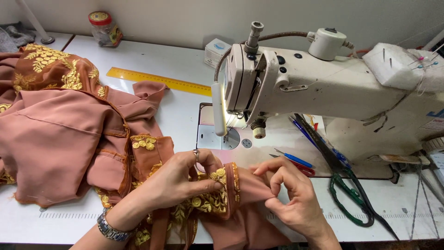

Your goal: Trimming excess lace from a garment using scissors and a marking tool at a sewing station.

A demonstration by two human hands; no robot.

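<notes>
A dusty-pink garment (60, 134) with gold floral embroidery lies across the left of the white table (185, 60). My left hand (178, 178), with a ring and a metal bracelet, presses down on an embroidered edge of the fabric (217, 196) just in front of the sewing machine's needle plate (231, 139). My right hand (291, 194) pinches a fold of the plain pink fabric beside that edge. The cream sewing machine (314, 83) stands behind both hands, its lamp lit over the needle area.
Large green-handled scissors (347, 185) lie to the right of my right hand, with a blue pen and small red snips (298, 164) near the machine bed. A yellow ruler (157, 81), a small jar (104, 28) and a white pincushion block (397, 62) sit further back.
</notes>
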